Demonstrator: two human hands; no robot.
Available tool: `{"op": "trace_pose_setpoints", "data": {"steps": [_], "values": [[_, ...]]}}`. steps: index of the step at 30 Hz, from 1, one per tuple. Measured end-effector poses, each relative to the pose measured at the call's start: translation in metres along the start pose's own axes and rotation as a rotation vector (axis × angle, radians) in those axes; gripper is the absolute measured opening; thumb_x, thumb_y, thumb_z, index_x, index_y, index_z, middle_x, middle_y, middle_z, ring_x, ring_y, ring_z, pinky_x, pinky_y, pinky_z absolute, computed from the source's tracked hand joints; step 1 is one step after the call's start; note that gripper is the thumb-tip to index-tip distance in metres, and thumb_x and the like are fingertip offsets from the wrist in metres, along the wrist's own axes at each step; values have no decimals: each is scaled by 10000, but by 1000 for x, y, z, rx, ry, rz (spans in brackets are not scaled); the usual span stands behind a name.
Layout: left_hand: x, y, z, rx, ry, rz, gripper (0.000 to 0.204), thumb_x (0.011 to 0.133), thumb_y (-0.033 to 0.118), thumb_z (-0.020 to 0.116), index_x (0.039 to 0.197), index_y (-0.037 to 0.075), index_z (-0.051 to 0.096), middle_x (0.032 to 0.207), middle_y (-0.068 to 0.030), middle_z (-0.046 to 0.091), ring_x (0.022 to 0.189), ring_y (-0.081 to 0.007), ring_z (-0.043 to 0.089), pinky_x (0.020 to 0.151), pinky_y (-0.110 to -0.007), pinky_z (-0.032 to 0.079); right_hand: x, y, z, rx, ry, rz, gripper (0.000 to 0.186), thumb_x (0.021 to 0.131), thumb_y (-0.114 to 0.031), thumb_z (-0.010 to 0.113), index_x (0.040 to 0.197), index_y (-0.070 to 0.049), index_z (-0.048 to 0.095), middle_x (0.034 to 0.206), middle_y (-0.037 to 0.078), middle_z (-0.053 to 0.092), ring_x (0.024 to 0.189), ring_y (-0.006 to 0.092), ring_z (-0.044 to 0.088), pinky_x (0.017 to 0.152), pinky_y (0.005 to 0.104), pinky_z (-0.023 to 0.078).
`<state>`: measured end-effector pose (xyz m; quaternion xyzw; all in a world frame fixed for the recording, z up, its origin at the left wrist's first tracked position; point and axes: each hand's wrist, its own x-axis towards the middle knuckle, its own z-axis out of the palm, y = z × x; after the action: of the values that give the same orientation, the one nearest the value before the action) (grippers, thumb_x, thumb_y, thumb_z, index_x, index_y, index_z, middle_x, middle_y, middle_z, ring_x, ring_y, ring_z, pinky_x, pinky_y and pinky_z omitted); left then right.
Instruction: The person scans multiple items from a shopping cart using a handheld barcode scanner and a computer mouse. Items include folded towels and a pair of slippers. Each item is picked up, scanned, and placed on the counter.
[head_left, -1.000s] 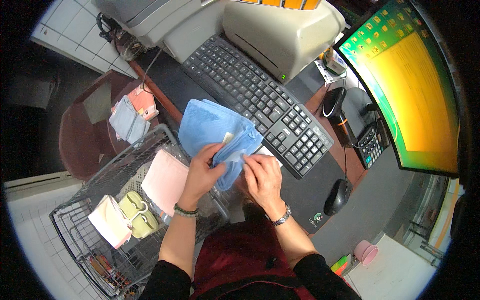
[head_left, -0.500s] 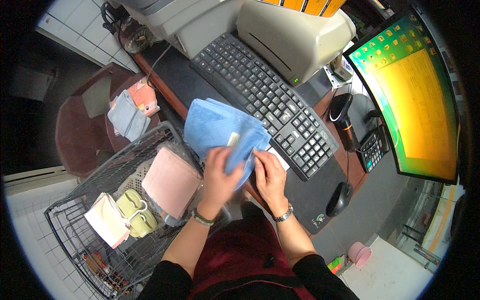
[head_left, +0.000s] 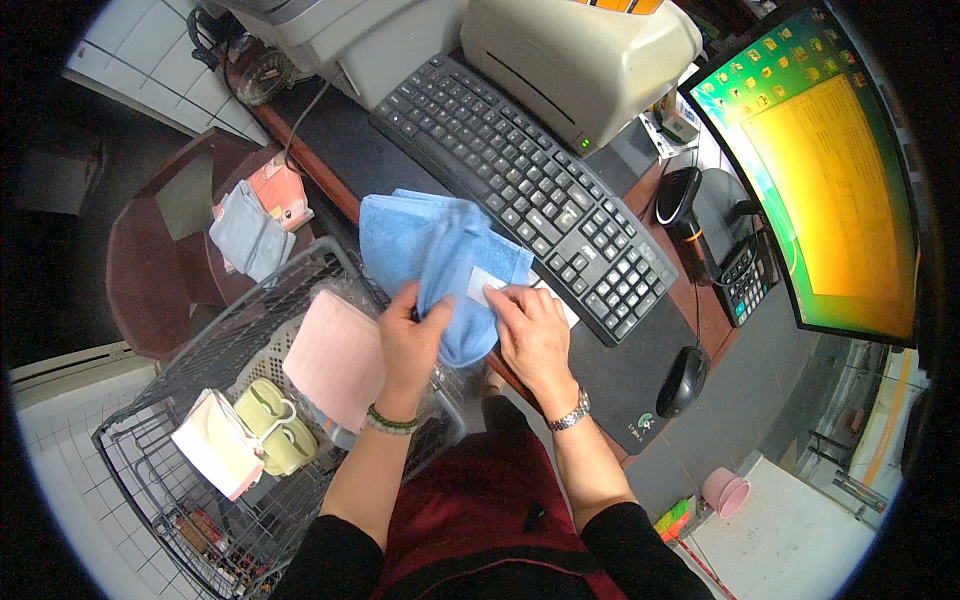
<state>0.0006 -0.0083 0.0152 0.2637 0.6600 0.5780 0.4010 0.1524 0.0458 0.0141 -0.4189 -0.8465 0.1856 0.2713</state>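
Your maroon apron [head_left: 470, 500] is filling the space between your forearms, a beaded bracelet [head_left: 392, 422] is circling your left wrist, and a metal watch [head_left: 572, 410] is circling your right. Your left hand [head_left: 412, 335] is gripping the folded blue towel [head_left: 410, 235] between thumb and fingers, while your right hand [head_left: 532, 330] is keeping its fingertips narrow at the white label [head_left: 482, 283] on it; you cannot tell whether they are catching cloth too. The towel is lying mostly ahead of your left hand, its label side reaching your right fingertips. Left of your left hand, a wire cart [head_left: 150, 505] is holding a pink cloth [head_left: 335, 355] near you, with a green case [head_left: 275, 425] and a pale folded cloth [head_left: 215, 440] sitting farther left. Ahead of both hands, a black keyboard [head_left: 520, 190] is stretching diagonally, and a black mouse [head_left: 683, 380] is resting to the right of your right hand. Beyond the cart, a brown chair [head_left: 160, 270] is bearing a grey cloth [head_left: 250, 235]. Farther off to your right hand's front, a scanner [head_left: 685, 220] is standing beside a calculator [head_left: 750, 285], and a lit monitor [head_left: 830, 190] is rising behind them.
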Motion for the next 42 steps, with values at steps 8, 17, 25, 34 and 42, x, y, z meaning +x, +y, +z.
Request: {"op": "trace_pose_setpoints", "data": {"steps": [8,17,25,34,42], "values": [[-2,-6,-15,431,-171,558,295,853,51,634,1132,-18,567,1176,-109,553,1089,-209,516,939,-324,412,9,2,-3,-230,-237,-23,176,762,-152,630,924,-97,669,835,97,520,835,265,516,704,370,407],[85,-9,-76,137,-379,-330,565,734,305,793,1144,-28,591,1061,-106,646,942,-201,609,846,-322,479,-35,11,-5,54,11,50,205,771,-8,623,974,-25,643,1048,138,605,949,311,554,828,395,445],[59,117,-189,234,-278,-209,392,779,154,742,1109,-16,617,1014,-100,665,855,-160,635,803,-302,523,-31,9,-3,31,-9,113,187,801,6,623,982,-15,666,994,129,592,925,299,542,822,383,441],[172,102,-353,153,308,-13,374,791,57,645,1121,-64,516,1009,-155,636,886,-226,651,777,-352,555,-31,6,2,-112,-22,116,184,831,-19,605,1004,-30,669,978,130,581,934,297,539,840,390,440],[169,40,-415,514,539,84,483,834,232,701,1200,-35,536,1150,-127,610,1023,-192,590,877,-303,473,-35,12,4,-166,-22,98,195,855,-33,598,1037,-33,666,966,135,557,930,299,541,834,382,440]]}}
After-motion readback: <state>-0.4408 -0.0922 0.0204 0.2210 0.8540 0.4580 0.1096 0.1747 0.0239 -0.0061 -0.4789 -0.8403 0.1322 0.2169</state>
